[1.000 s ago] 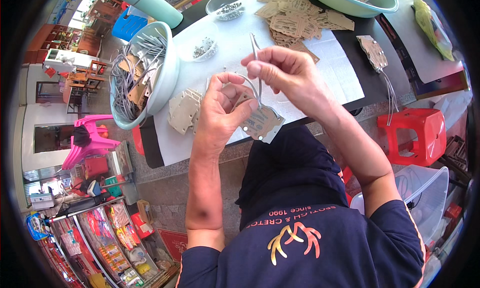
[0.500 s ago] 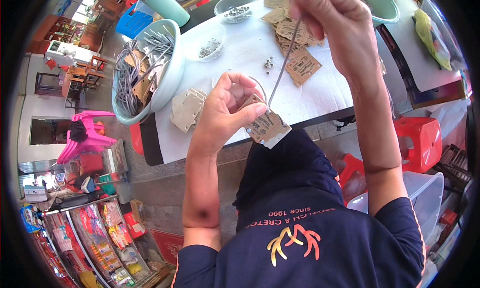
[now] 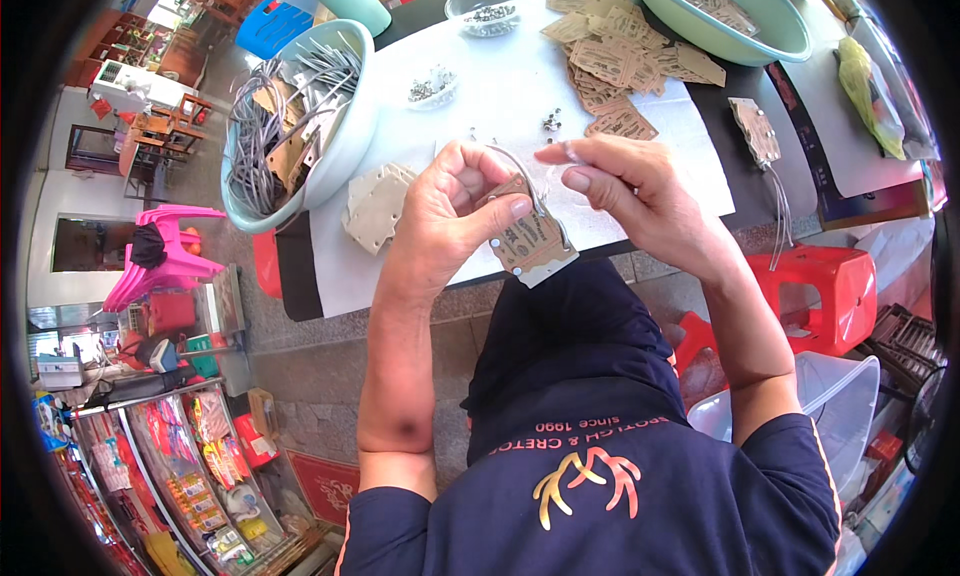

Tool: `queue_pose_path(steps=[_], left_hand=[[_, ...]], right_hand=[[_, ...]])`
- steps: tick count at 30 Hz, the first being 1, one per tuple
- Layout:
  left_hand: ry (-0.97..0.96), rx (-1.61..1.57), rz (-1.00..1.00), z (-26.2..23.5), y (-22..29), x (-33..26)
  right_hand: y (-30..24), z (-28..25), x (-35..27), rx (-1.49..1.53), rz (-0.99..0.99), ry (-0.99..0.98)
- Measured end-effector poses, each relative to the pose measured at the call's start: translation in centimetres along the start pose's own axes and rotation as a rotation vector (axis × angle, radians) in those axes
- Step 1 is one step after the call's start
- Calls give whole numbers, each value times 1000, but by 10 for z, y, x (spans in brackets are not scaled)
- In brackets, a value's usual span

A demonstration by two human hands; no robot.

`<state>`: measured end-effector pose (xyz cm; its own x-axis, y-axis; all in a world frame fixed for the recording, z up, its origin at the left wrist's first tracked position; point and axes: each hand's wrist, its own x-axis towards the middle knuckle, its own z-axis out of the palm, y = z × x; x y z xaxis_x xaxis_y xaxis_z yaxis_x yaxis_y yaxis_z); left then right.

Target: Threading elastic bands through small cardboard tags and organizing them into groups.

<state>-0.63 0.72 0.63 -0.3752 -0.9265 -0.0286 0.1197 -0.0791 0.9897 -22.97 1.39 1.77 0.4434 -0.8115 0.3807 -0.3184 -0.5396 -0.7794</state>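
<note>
Pink chairs stand at left, a red stool at right near a clear tub.

The table holds a tub of cords at left, plates right of it, and cards farther right, beside a second tub containing, seemingly, more cards.
</note>
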Motion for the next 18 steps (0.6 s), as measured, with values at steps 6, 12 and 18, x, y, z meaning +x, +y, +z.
queue_pose_path(steps=[6, 12, 18], left_hand=[[-16, 59, -53, 1, 0, 1], [-65, 28, -51, 8, 3, 4], [-17, -25, -71, 7, 6, -2]], right_hand=[[-6, -5, -8, 13, -46, 124], [5, 6, 7, 92, -201, -29], [22, 15, 7, 150, -160, 75]])
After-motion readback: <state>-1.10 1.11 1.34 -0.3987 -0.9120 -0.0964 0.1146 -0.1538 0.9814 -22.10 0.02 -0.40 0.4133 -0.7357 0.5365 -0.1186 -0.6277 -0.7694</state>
